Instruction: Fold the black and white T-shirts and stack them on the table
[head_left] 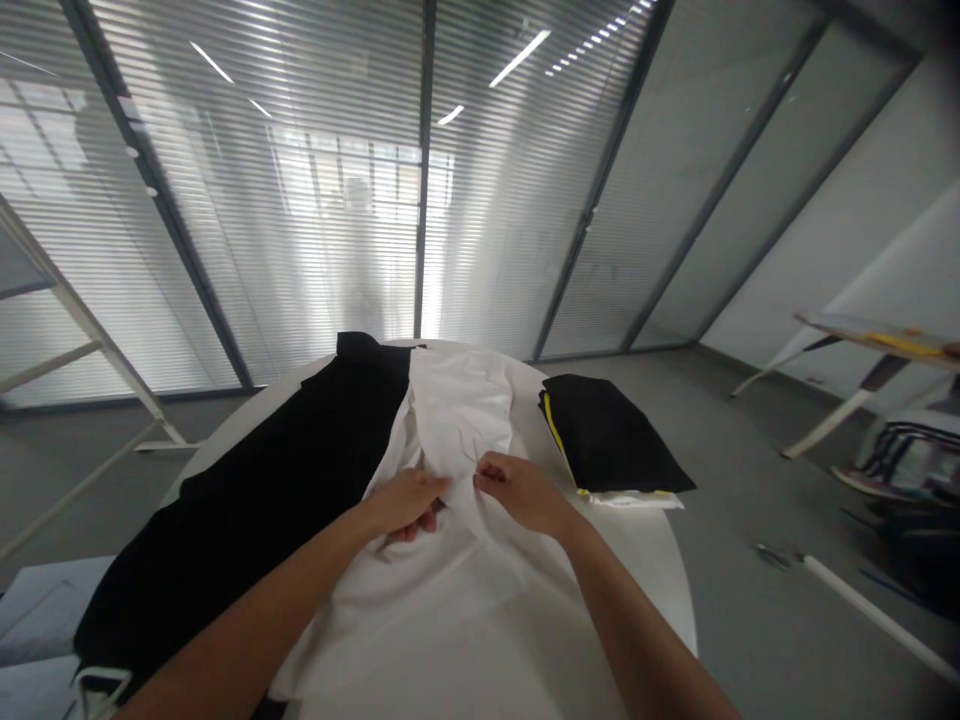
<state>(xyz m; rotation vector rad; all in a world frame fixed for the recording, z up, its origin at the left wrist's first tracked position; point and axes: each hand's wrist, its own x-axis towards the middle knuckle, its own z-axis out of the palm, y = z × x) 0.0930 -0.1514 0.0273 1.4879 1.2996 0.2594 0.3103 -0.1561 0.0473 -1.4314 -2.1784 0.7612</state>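
Head view: left fingers (429, 520) and right fingers (489, 470) pinch creased white cloth (461, 405) beside matte black fabric (289, 480).

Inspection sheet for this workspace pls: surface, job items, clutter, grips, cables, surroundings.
Surface: white table, curved edge.
Job items: white cloth, creased, lying on the table.
Clutter: black cloth left of the white one; folded black bundle with yellow edging at right.
Grips: left grip at the white cloth, closure unclear; right grip pinching it.
Cables: nothing seen that is clearly one.
Surroundings: blinds ahead; second table and white bar at right.
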